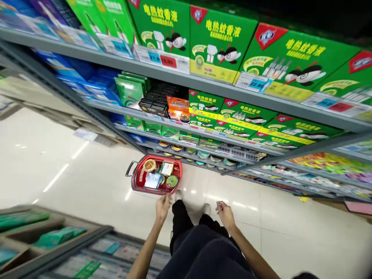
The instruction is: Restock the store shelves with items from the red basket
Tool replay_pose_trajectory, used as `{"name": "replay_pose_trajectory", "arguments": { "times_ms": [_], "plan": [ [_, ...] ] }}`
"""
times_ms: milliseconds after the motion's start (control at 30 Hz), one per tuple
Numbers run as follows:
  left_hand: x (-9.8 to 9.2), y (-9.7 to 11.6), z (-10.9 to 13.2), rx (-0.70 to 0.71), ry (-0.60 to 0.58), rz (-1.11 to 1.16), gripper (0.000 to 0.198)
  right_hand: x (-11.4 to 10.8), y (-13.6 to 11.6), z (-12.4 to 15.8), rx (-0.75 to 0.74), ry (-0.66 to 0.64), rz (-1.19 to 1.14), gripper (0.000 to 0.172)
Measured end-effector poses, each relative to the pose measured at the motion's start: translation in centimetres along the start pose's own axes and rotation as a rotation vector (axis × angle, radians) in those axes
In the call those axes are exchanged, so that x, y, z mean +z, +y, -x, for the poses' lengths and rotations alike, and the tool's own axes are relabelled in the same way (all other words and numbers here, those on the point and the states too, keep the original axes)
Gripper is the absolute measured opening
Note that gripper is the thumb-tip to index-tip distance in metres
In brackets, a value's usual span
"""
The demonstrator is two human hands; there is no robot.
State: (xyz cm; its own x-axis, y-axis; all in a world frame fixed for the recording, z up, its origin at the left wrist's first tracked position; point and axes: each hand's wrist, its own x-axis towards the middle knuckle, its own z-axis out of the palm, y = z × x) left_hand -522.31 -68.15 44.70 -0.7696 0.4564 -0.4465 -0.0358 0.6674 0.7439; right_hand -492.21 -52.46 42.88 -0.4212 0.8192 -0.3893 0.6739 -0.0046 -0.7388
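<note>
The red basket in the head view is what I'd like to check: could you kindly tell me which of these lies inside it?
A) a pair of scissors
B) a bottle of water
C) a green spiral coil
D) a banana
C: the green spiral coil lies plainly visible inside the red basket, at the end away from the wire handle.

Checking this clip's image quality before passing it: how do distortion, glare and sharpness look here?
Head view: wide-angle distortion makes the upper shelf slant steeply; bright glare streaks lie across the glossy floor; the red basket stays fairly clear, while the left hand and right hand look slightly soft.
</note>
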Motion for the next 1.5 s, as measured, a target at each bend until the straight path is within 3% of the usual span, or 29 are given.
{"name": "replay_pose_trajectory", "arguments": {
  "times_ms": [67, 167, 267, 333, 400, 533, 633, 733, 1033, 1333, 1433, 1500],
  "plan": [
    [-1.0, 5.6, -4.6, 0.137, 0.004, 0.075, 0.051, 0.2, -4.5, -2.6, -0.04, 0.062, -0.038, 0.045],
    [-1.5, 18.1, -10.2, 0.55, 0.042, 0.361, 0.051, -1.1, -12.4, -7.7, -0.132, 0.206, -0.107, 0.054],
    [-1.9, 29.6, -13.5, 0.87, 0.035, 0.543, 0.057, -3.3, -20.1, -11.8, -0.23, 0.317, -0.182, 0.059],
    [-1.8, 34.5, -14.8, 0.953, -0.014, 0.584, 0.063, -5.0, -24.3, -13.3, -0.343, 0.398, -0.178, 0.056],
    [-1.4, 37.0, -15.7, 1.0, -0.055, 0.58, 0.067, -7.1, -27.4, -14.1, -0.476, 0.542, -0.088, 0.051],
    [0.0, 38.0, -17.1, 1.027, -0.068, 0.561, 0.07, -11.9, -30.1, -14.9, -0.69, 0.85, 0.265, 0.045],
    [0.8, 38.0, -17.4, 0.994, -0.109, 0.573, 0.077, -14.8, -30.6, -15.6, -0.738, 0.875, 0.453, 0.05],
    [0.9, 38.2, -17.3, 0.981, -0.101, 0.561, 0.081, -16.0, -30.8, -16.5, -0.748, 0.841, 0.527, 0.053],
    [0.5, 38.3, -17.1, 0.967, -0.092, 0.541, 0.082, -16.2, -32.2, -18.0, -0.694, 0.806, 0.522, 0.054],
    [0.4, 38.7, -17.0, 0.962, -0.118, 0.519, 0.082, -16.2, -31.8, -18.3, -0.754, 0.879, 0.505, 0.055],
    [-0.7, 38.0, -15.1, 1.027, -0.018, 0.504, 0.081, -15.1, -30.5, -16.7, -0.815, 0.87, 0.45, 0.054],
    [-1.3, 35.2, -13.5, 1.011, 0.125, 0.556, 0.068, -12.5, -28.1, -15.3, -0.85, 0.839, 0.356, 0.051]
  ]
}}
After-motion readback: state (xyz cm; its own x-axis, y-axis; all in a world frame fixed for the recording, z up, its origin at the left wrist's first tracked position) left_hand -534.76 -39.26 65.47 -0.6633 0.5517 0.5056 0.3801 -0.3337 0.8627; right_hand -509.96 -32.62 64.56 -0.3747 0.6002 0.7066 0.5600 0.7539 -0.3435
